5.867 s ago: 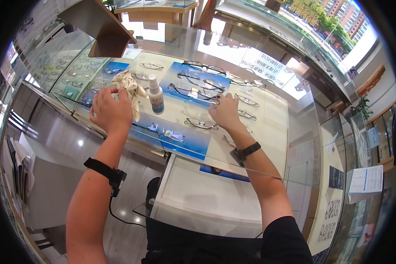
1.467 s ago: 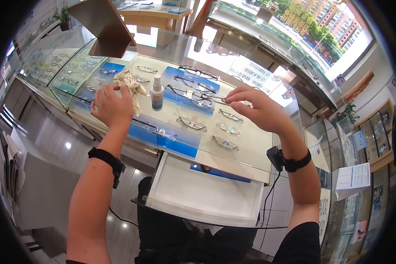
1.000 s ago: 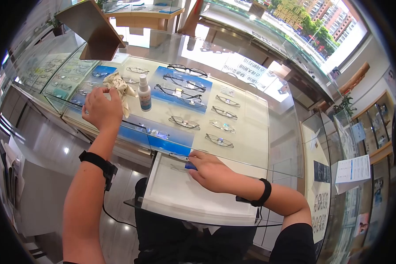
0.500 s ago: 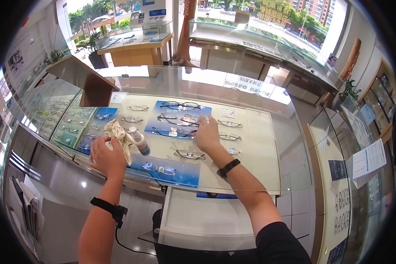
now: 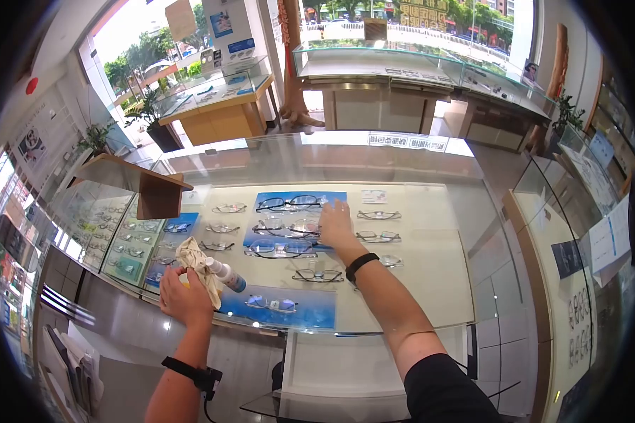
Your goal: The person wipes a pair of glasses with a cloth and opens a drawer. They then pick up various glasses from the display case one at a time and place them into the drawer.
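Observation:
My left hand (image 5: pixel 185 292) is closed on a crumpled beige cloth (image 5: pixel 199 264) at the counter's near left. Beside the cloth a white spray bottle (image 5: pixel 227 275) leans to the left. My right hand (image 5: pixel 337 220) is over the glass counter at the right edge of the upper blue sheet (image 5: pixel 269 252), its fingers bent close to the end of the top dark-framed glasses (image 5: pixel 289 204). Whether those fingers grip anything is too small to tell. More glasses (image 5: pixel 317 275) lie in rows below, and one pair (image 5: pixel 271 304) rests on the lower blue sheet (image 5: pixel 310 314).
A brown wooden stand (image 5: pixel 159 197) sits on the counter's left part. Below the near edge is an open white drawer (image 5: pixel 374 363). Another glass case (image 5: pixel 543 240) stands at the right, and more display cases (image 5: pixel 374 67) are at the back.
The view has shifted, so the counter appears lower and its far surroundings show more. My right hand has moved up toward the top glasses. My left hand stays at the cloth.

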